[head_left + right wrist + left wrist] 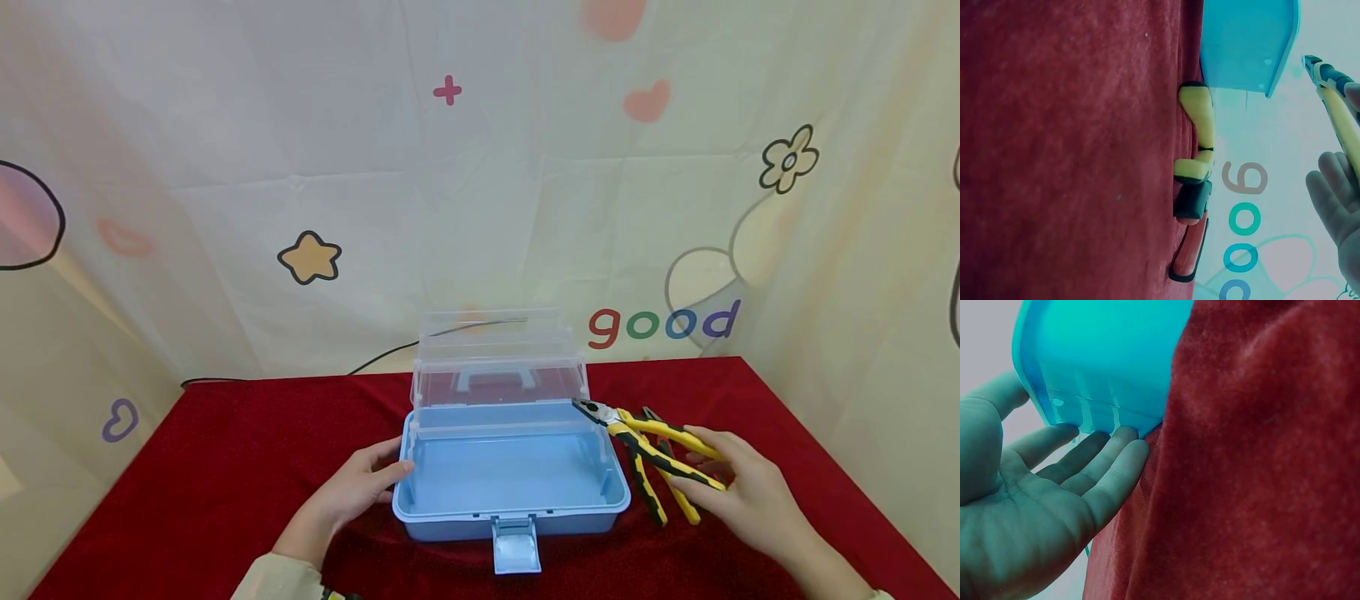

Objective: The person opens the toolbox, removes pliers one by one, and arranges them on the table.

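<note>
A light-blue toolbox (517,479) stands with its clear lid (498,383) raised at the back and its front latch (516,550) hanging down. At its left end, my left hand (367,479) holds the wall, thumb over the rim and fingers against the outside; the left wrist view shows those fingertips (1124,450) on the box's side. My right hand (750,492) grips combination pliers (637,443) by their yellow-and-black handles. Their metal jaws are over the box's right back corner. In the right wrist view the pliers (1338,119) are partly cut off by the frame edge.
Right of the box, beneath the held pliers, lie other yellow-and-black-handled pliers (651,498) and a red-handled tool (1191,250), partly hidden. Red cloth (225,467) covers the table. A printed curtain (487,208) hangs behind, with a thin black cable (382,357) before it.
</note>
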Available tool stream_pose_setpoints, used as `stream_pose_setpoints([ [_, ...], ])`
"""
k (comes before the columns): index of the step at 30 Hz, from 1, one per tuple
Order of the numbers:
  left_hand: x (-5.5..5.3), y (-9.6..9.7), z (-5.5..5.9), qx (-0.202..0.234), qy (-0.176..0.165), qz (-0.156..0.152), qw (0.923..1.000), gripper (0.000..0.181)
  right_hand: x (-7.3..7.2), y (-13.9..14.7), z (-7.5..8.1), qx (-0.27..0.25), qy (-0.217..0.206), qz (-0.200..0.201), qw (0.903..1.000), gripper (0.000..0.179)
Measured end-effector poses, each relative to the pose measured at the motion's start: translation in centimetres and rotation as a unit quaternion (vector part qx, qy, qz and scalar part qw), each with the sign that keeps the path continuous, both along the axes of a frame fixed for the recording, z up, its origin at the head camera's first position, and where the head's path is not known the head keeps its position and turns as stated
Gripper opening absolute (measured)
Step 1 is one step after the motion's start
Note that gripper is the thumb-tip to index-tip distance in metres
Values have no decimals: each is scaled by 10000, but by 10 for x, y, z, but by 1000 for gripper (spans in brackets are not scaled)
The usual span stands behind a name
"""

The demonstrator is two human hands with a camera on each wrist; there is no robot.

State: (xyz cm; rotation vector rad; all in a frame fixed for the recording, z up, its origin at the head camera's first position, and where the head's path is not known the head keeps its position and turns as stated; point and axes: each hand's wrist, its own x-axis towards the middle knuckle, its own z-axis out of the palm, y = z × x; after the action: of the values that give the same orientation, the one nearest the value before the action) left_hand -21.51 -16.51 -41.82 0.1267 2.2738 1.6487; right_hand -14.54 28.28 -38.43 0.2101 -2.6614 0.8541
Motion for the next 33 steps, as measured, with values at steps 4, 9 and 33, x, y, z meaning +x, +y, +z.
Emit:
stream_pose_setpoints([
  [4, 0, 0, 0, -9, 7, 16, 10000, 60, 0, 3, -1, -15, 5, -106, 9999, 61],
  [9, 0, 0, 1, -40, -15, 39, 10000, 60, -1, 8, -2, -27, -20, -171, 9998, 61],
  [33, 0, 1, 0, -57, 0, 47, 10000, 60, -4, 31, -12, -94, -154, -574, 9982, 62],
])
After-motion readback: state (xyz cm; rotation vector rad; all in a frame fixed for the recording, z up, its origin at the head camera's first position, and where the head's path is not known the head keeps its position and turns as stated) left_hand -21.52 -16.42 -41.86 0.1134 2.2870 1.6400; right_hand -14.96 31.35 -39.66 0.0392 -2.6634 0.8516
